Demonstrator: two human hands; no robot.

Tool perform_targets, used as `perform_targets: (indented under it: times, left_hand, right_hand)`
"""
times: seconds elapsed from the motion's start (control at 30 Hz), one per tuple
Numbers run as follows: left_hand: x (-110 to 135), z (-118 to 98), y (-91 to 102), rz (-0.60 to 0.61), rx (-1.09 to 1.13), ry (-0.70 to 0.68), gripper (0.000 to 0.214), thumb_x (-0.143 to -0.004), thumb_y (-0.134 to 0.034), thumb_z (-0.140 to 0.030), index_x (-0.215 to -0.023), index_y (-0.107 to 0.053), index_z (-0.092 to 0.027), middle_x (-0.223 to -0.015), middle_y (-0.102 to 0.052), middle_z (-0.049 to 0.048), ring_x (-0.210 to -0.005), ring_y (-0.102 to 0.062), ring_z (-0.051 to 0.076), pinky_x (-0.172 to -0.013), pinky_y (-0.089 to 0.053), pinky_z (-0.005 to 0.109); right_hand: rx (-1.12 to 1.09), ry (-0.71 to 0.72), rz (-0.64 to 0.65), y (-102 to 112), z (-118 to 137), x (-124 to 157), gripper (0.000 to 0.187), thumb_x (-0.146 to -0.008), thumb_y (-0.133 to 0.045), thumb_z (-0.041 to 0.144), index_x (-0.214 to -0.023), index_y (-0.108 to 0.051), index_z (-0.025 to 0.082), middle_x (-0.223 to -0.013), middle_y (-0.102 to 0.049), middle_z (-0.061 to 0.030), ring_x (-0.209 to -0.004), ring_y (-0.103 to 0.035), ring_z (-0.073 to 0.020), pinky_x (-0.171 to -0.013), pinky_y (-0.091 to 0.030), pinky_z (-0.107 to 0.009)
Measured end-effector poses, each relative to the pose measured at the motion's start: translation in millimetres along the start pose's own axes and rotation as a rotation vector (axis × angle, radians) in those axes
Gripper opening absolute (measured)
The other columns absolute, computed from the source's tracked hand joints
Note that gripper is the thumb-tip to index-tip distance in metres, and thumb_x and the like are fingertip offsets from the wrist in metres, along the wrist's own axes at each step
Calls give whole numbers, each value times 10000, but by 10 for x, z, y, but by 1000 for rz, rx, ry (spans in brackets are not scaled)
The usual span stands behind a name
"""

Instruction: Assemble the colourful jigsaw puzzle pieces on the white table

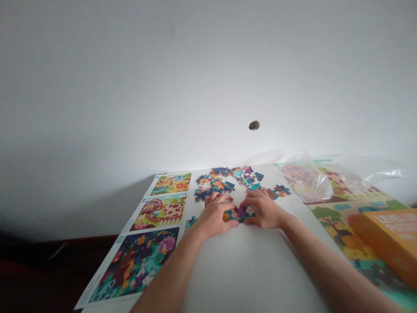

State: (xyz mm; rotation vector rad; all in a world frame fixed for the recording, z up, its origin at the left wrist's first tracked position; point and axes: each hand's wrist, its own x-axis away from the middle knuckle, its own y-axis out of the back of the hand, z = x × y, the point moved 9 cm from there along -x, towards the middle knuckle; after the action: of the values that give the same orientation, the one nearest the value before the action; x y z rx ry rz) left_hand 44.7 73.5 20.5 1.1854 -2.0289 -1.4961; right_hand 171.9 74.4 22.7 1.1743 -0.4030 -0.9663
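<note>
My left hand [215,214] and my right hand [264,208] meet over a small cluster of joined puzzle pieces [240,213] on the white table [254,269]. Both hands have their fingers curled and pinched on the cluster's edges, one from each side. Just beyond the hands lies a scatter of loose colourful puzzle pieces [228,179].
A reference sheet [153,226] with three printed pictures lies at the left. A clear plastic bag [309,179] rests on a large picture sheet at the right. An orange puzzle box [391,239] sits at the right edge. A white wall stands behind.
</note>
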Motion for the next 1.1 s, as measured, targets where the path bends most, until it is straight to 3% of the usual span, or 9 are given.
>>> perform_targets:
  times: [0.6,0.8,1.1]
  left_hand:
    - [23,-111,23,-1,46,-66,342,-717,-700,-281,-1057,-667,-269,-1266,-565,29,-1227,-418,272,-1037,-343,428]
    - [12,-97,-18,16,51,-64,370,-703,-718,-313,-1057,-652,-228,-1339,-512,81,-1332,-339,301,-1143,-263,465]
    - [16,-78,-44,15,55,-79,393,-708,-714,-322,-1083,-637,-233,-1354,-504,78,-1357,-317,300,-1162,-247,483]
  right_hand:
    - [8,-26,-20,-36,25,-1,376,-662,-794,505,-940,-725,262,-886,-621,-43,-934,-531,-242,-825,-372,-351]
    - [5,-44,-14,-56,26,-5,359,-655,-806,488,-908,-726,248,-889,-611,-50,-923,-534,-234,-802,-381,-330]
    - [11,-49,2,-74,3,-14,365,-662,-794,530,-883,-731,246,-846,-599,-43,-895,-524,-225,-803,-365,-320]
